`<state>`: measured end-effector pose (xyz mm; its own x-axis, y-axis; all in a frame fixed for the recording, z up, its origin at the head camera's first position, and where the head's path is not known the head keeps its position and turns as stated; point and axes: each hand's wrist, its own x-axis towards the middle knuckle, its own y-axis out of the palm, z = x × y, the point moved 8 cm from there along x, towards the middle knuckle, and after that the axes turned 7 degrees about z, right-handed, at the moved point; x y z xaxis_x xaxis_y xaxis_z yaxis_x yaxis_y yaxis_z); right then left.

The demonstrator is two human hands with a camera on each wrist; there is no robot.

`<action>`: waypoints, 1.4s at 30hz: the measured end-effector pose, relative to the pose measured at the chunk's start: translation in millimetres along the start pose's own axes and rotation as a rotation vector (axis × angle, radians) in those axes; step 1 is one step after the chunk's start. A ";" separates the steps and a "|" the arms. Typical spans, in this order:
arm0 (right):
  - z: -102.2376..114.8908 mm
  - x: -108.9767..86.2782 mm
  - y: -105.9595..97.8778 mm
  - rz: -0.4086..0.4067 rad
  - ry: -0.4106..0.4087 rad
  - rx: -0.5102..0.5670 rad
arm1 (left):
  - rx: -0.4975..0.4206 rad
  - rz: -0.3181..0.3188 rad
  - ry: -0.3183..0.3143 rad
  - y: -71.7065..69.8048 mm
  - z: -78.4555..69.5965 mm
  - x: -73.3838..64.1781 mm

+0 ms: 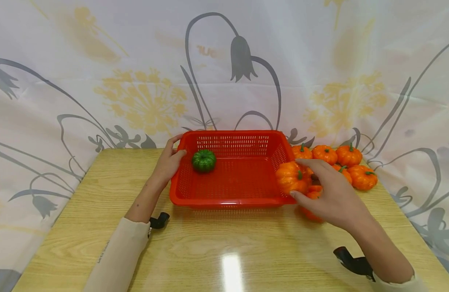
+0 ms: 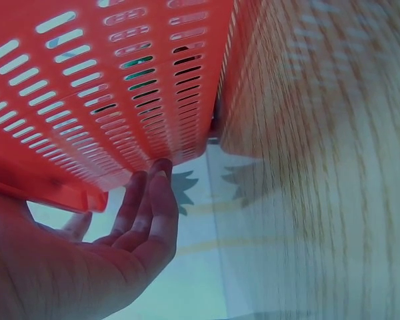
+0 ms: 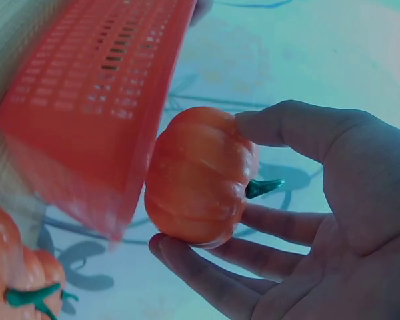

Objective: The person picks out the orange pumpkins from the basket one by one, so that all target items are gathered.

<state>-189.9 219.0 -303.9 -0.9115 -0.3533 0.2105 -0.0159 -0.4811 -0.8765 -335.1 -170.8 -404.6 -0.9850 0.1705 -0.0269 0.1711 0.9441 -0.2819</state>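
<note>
A red plastic basket (image 1: 228, 202) with slotted walls stands on the table. Inside it, toward the left end, sits a small green pumpkin (image 1: 204, 161). My left hand (image 1: 169, 160) grips the basket's left rim; in the left wrist view its thumb is over the rim and the fingers (image 2: 161, 207) lie against the outer wall. With thumb and fingers my right hand (image 1: 331, 194) holds an orange pumpkin (image 1: 291, 177) at the basket's right rim. The right wrist view shows this pumpkin's green stem (image 3: 263, 188) pointing toward the palm.
Several orange pumpkins (image 1: 362, 177) are grouped on the table to the right of the basket, some partly hidden by my right hand. The wood-grain table (image 1: 195, 251) ends at a patterned cloth (image 1: 144, 52) behind the basket.
</note>
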 end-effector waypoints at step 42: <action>-114.6 -41.5 -25.8 0.173 0.275 -0.101 | -0.010 0.011 0.005 -0.4 -1.0 -2.0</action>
<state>-198.8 338.0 -339.6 -0.9807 -0.1869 -0.0575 0.1205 -0.3462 -0.9304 -333.1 -171.2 -403.5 -0.9829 0.1823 -0.0254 0.1823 0.9449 -0.2719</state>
